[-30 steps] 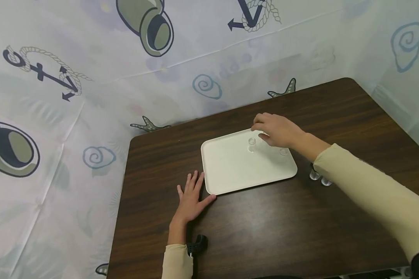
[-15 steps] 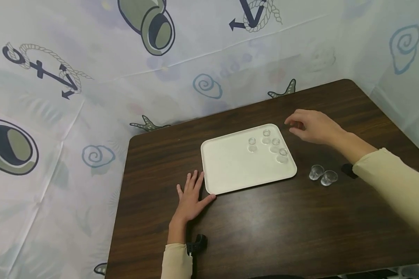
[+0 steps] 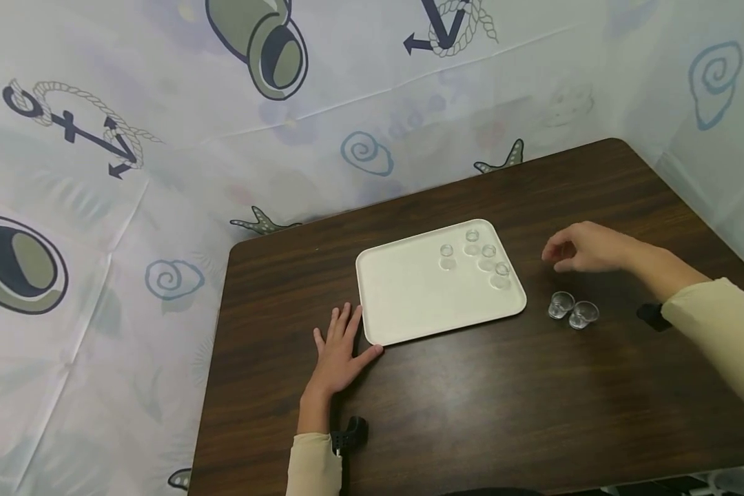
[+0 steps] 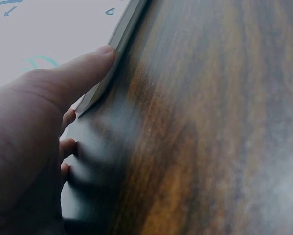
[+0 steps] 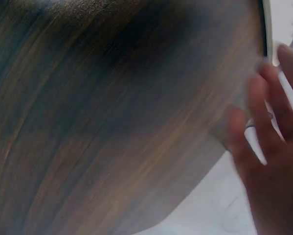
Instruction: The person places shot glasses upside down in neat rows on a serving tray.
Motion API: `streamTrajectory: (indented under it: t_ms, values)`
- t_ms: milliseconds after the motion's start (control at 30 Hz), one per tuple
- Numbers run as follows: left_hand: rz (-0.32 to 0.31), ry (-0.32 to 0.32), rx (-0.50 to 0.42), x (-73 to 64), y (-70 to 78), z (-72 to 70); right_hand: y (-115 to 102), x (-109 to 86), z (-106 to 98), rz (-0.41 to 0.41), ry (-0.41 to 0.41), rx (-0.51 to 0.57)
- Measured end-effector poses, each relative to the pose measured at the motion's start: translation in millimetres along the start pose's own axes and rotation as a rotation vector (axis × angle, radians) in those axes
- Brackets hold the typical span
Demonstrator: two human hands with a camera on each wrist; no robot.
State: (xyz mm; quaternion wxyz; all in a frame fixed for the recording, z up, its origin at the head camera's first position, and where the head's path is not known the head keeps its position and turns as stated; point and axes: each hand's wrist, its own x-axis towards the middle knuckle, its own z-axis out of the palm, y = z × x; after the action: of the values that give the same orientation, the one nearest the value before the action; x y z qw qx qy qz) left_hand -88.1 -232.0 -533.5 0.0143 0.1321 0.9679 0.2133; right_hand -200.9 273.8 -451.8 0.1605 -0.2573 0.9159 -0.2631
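A white tray [image 3: 409,296] lies on the dark table, with several small clear cups [image 3: 501,273] standing toward its right end. My left hand [image 3: 337,362] rests spread on the wood at the tray's near left corner. In the left wrist view, the thumb of this hand [image 4: 33,107] lies against the tray's edge [image 4: 123,30]. To the right of the tray, my right hand [image 3: 589,248] hovers with loosely bent fingers and holds nothing. Just in front of it, two clear cups [image 3: 583,315] stand side by side on the table. The right wrist view shows this hand [image 5: 276,156] blurred.
The wood-grain table [image 3: 483,393] has rounded far corners. Behind it hangs a pale cloth [image 3: 322,69] printed with anchors, shells and starfish. A black strap device [image 3: 351,434] sits at the left wrist, and another [image 3: 652,317] at the right.
My right hand has moved off the tray to the right and toward the two cups, uncovering the cups on the tray. My left hand has stayed at the corner.
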Motion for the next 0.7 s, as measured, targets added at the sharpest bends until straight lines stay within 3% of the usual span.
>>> streamTrajectory:
  t_ms: [100, 200, 500, 700]
  values:
    - [-0.003, -0.002, 0.003, -0.4, -0.5, 0.5, 9, -3.4, 0, 0.037, -0.201, 0.185]
    - [-0.004, -0.002, 0.005, -0.8, -0.2, 0.3, 12, -5.9, 2, 0.065, -0.326, 0.288]
    - [-0.003, -0.003, 0.012, 0.8, 0.6, 0.2, 9, -4.6, 6, 0.011, -0.393, 0.296]
    - [0.007, 0.0, 0.014, 1.4, -0.7, 0.7, 10, -2.9, 11, 0.02, -0.437, 0.307]
